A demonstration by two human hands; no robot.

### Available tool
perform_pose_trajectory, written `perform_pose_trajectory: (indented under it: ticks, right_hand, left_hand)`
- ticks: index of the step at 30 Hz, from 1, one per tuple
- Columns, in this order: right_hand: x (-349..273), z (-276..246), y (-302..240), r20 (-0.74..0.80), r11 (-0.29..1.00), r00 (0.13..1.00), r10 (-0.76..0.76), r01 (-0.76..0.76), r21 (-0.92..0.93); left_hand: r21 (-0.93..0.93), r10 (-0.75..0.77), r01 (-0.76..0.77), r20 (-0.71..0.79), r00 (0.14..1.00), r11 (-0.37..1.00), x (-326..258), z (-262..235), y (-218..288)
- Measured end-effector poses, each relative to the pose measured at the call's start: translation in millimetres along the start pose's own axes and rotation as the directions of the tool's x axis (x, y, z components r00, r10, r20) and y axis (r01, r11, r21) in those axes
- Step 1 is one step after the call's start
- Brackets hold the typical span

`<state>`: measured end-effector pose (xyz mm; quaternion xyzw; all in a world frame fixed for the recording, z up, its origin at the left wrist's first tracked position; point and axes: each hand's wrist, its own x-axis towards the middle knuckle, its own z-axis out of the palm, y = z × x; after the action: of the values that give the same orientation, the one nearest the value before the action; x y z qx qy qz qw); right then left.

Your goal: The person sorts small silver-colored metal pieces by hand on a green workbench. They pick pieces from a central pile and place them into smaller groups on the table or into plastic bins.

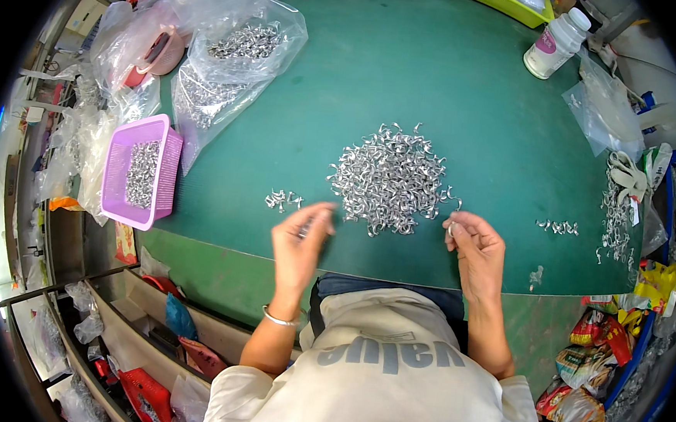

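A heap of small, shiny, curved metal pieces (390,179) lies on the green table (485,88) in front of me. At the heap's near left is my left hand (302,236), slightly blurred, its fingers curled around what look like a few of the metal pieces. My right hand (475,246) is at the near right of the heap, with thumb and forefinger pinching one small metal piece (451,229). Just beyond my left hand is a small group of pieces (283,200). A short row of pieces (557,227) lies farther right.
On the left stands a purple basket (172,158) with metal pieces inside. Behind it, a clear plastic bag (238,73) holds more. A white bottle (556,43) and a yellow-green tray (505,6) are at the far right. Gloves (626,176) and scattered pieces (616,220) line the right edge.
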<state>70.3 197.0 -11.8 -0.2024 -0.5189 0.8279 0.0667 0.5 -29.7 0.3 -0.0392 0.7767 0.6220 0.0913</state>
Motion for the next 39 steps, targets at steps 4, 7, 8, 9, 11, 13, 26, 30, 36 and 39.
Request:
perform_pose_trajectory:
  ticks: [4, 7, 8, 9, 11, 13, 26, 30, 36, 39]
  right_hand:
    - [-9, 12, -3, 0.105, 0.981, 0.992, 0.072, -0.089, 0.173]
    - [-14, 18, -1, 0.161, 0.964, 0.985, 0.053, -0.092, 0.248]
    - [-16, 20, -2, 0.161, 0.964, 0.986, 0.046, -0.085, 0.25]
    - [-18, 22, -2, 0.133, 0.974, 0.99, 0.035, -0.064, 0.217]
    - [-21, 25, -3, 0.081, 0.989, 0.997, 0.013, -0.025, 0.147]
    - [-23, 23, -2, 0.106, 0.991, 0.993, -0.044, 0.03, 0.133]
    - [-31, 28, -20, 0.171, 0.978, 0.968, -0.183, 0.197, -0.071]
    - [-31, 28, -21, 0.179, 0.974, 0.964, -0.196, 0.213, -0.08]
    - [-23, 21, -17, 0.149, 0.964, 0.978, -0.144, 0.173, -0.204]
    - [-5, 6, -13, -0.021, 0.843, 0.978, -0.208, 0.168, -0.511]
  left_hand:
    - [-0.172, 0.031, 0.019, 0.286, 0.958, 0.985, -21, 38, 21]
    - [-0.239, 0.11, -0.024, 0.354, 0.929, 0.971, -28, 56, 26]
    - [-0.241, 0.146, -0.06, 0.359, 0.922, 0.969, -29, 59, 28]
    - [-0.243, 0.18, -0.094, 0.366, 0.913, 0.966, -30, 61, 29]
    - [-0.207, 0.286, -0.23, 0.301, 0.91, 0.951, -29, 65, 29]
    - [-0.181, 0.315, -0.274, 0.259, 0.913, 0.945, -29, 65, 30]
    - [-0.261, 0.259, -0.175, 0.334, 0.906, 0.949, -31, 57, 35]
    - [-0.285, 0.255, -0.156, 0.355, 0.899, 0.946, -31, 57, 36]
    - [-0.507, -0.093, 0.524, 0.653, 0.752, 0.685, -24, 54, 30]
    - [-0.562, 0.003, 0.657, 0.761, 0.649, 0.503, -20, 54, 22]
